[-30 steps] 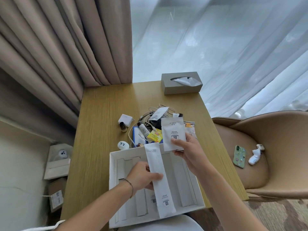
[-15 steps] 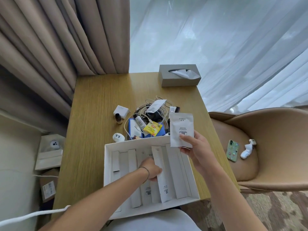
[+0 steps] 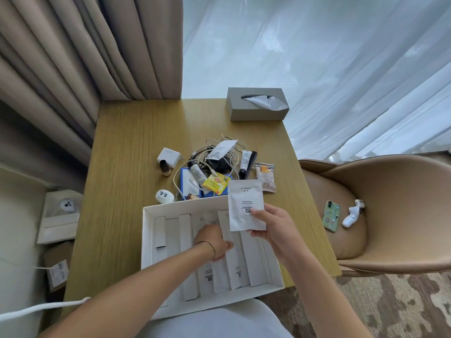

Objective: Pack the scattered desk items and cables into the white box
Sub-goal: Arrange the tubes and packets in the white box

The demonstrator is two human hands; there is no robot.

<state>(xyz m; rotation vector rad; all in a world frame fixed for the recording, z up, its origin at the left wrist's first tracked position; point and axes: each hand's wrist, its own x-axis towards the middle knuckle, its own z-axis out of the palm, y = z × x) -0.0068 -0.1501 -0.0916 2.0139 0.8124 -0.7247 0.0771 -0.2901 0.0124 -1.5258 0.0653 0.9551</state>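
Note:
The white box (image 3: 146, 237) lies open at the table's near edge, with several long white packets side by side in it. My left hand (image 3: 214, 242) is inside the box, fingers on a long white packet (image 3: 234, 262) among the others. My right hand (image 3: 273, 225) holds a flat white sachet (image 3: 245, 203) upright above the box's far right corner. Behind the box lies a heap of cables (image 3: 219, 154), a yellow tea bag (image 3: 216, 183), a blue card (image 3: 189, 181), small tubes, a white charger (image 3: 168, 155), a small brown bottle (image 3: 166, 168), a white plug (image 3: 164, 196) and a snack packet (image 3: 265, 178).
A grey tissue box (image 3: 256, 104) stands at the table's far edge. Curtains hang behind. A tan chair (image 3: 390, 196) on the right carries a phone (image 3: 331, 215) and a white object (image 3: 352, 214). Cartons sit on the floor at left (image 3: 59, 215).
My left hand has laid the long white packet down flat among the others in the box. My right hand has moved the sachet slightly right and nearer.

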